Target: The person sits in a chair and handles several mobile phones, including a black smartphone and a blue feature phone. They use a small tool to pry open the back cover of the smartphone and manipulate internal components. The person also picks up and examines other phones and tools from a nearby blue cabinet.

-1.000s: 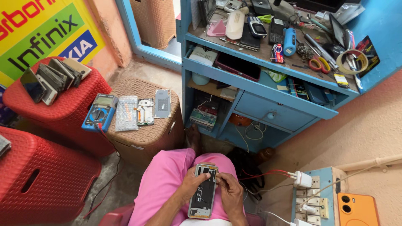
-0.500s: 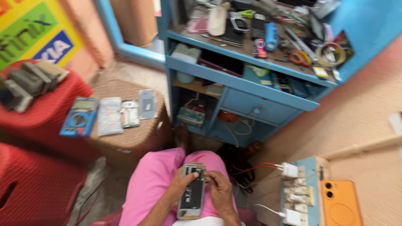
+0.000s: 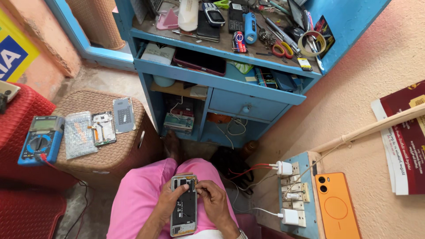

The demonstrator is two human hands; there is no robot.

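Both hands cradle opened phone [image 3: 184, 208] on lap — fingers [image 3: 201, 191] curled over it.

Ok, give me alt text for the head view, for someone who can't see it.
Seated in pink trousers, a person holds an opened smartphone on their lap, left hand gripping it, right hand working its top. A blue multimeter lies left; a cluttered blue workbench stands ahead.

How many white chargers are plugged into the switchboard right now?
2: one charger at the top left corner of the blue switchboard, another charger at its lower left edge. None seems hidden.
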